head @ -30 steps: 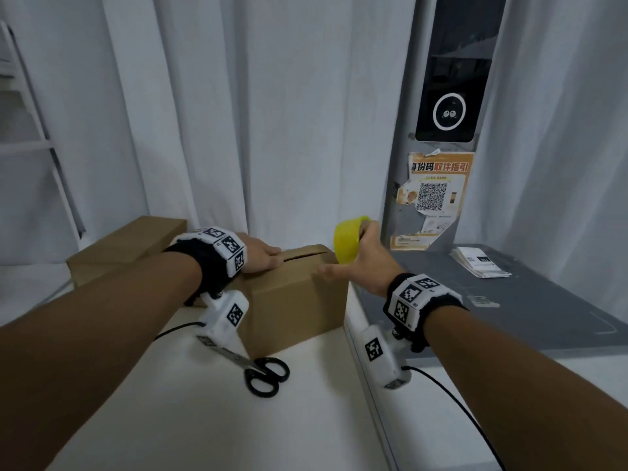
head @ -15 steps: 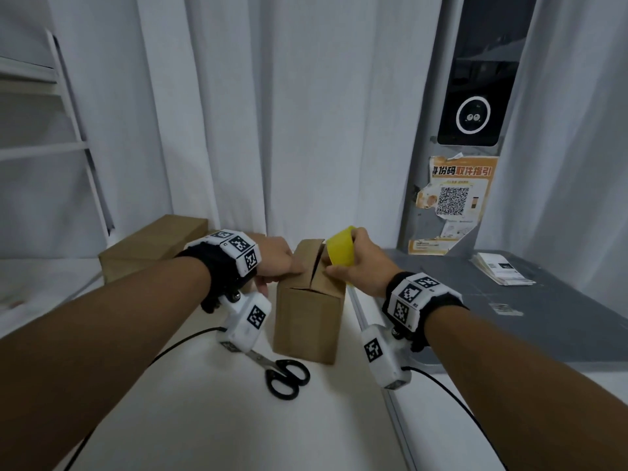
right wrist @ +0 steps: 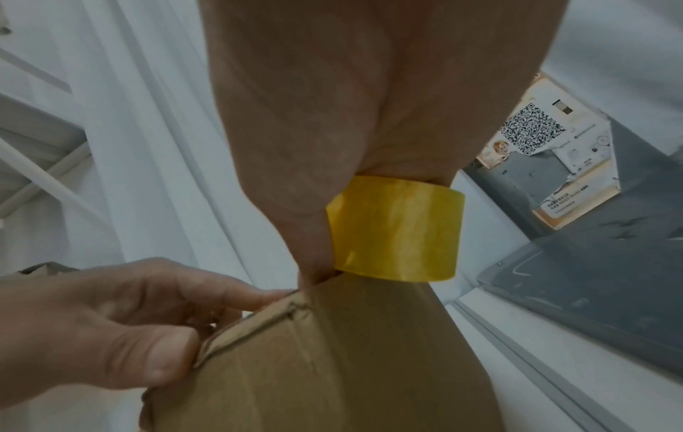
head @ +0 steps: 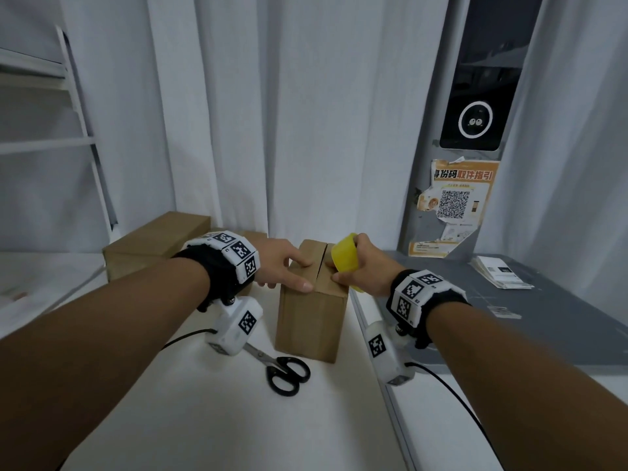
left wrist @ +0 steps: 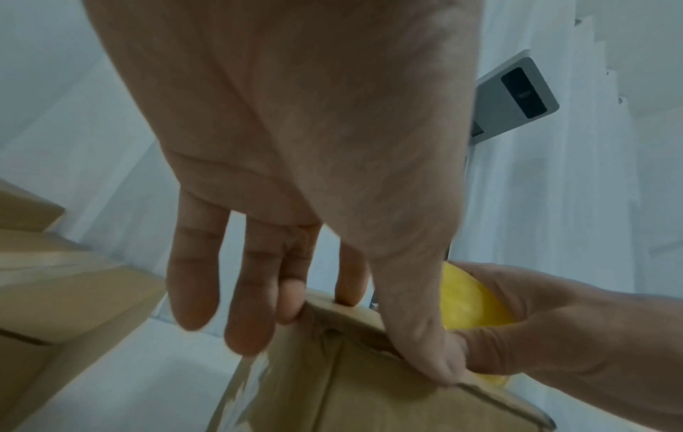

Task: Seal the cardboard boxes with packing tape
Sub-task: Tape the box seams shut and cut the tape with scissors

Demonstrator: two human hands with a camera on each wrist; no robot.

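Note:
A small cardboard box [head: 311, 321] stands on the white table with its narrow end toward me. Its two top flaps meet in a seam. My left hand [head: 285, 266] lies on the left flap, thumb [left wrist: 421, 350] pressing near the front corner and the fingers fairly straight, some hanging past the left side. My right hand [head: 360, 270] grips a yellow tape roll [head: 345, 254] above the right flap, its thumb pressing that flap by the seam. The tape roll [right wrist: 395, 231] sits against the box's top edge. No tape shows on the box.
Black-handled scissors [head: 287, 373] lie on the table just in front of the box. More cardboard boxes [head: 153, 243] stand at the back left. A grey table [head: 560, 321] with a paper stack [head: 499, 271] adjoins on the right. White curtains hang behind; a shelf frame [head: 78, 130] stands left.
The box has been turned from broadside to narrow end toward me. Its flaps, gaping half a second ago, now lie pressed together under both thumbs.

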